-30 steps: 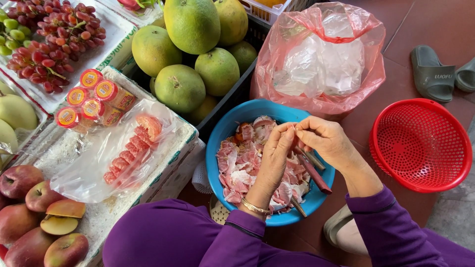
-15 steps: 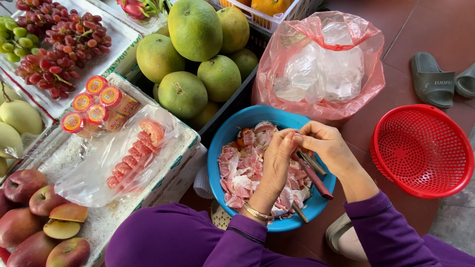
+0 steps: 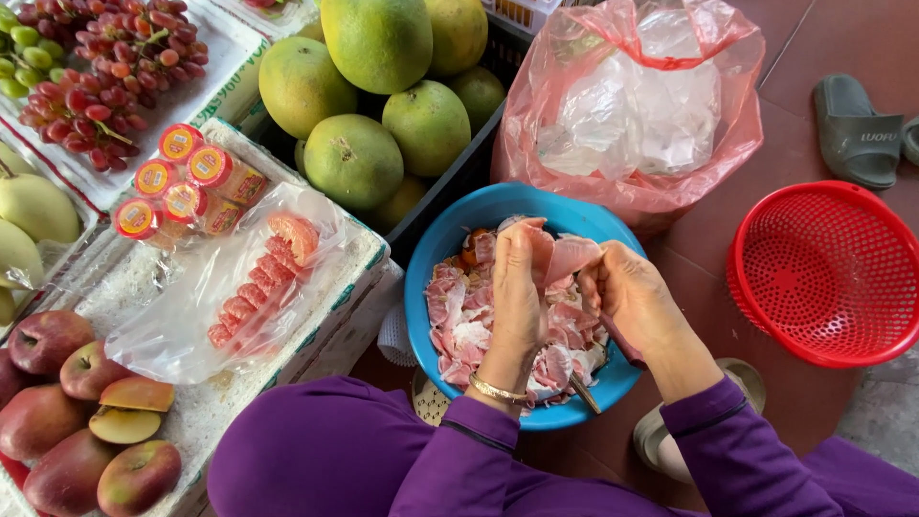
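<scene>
Over the blue bowl [image 3: 421,287], near centre, the left hand [image 3: 517,297] and right hand [image 3: 632,302] pinch one pink pomelo segment [image 3: 565,257] between closed fingers [image 3: 525,251]. It looks light, soft and juicy, with a thin slippery membrane that tears easily; best gripped gently at the skin's edges, not the pulp. Whole green pomelos [image 3: 354,161] lie far left

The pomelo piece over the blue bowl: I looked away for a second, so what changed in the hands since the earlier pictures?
Both hands, left hand and right hand, now hold the pink pomelo piece higher, its skin spread open. The blue bowl of peel and the red basket stayed put.
</scene>
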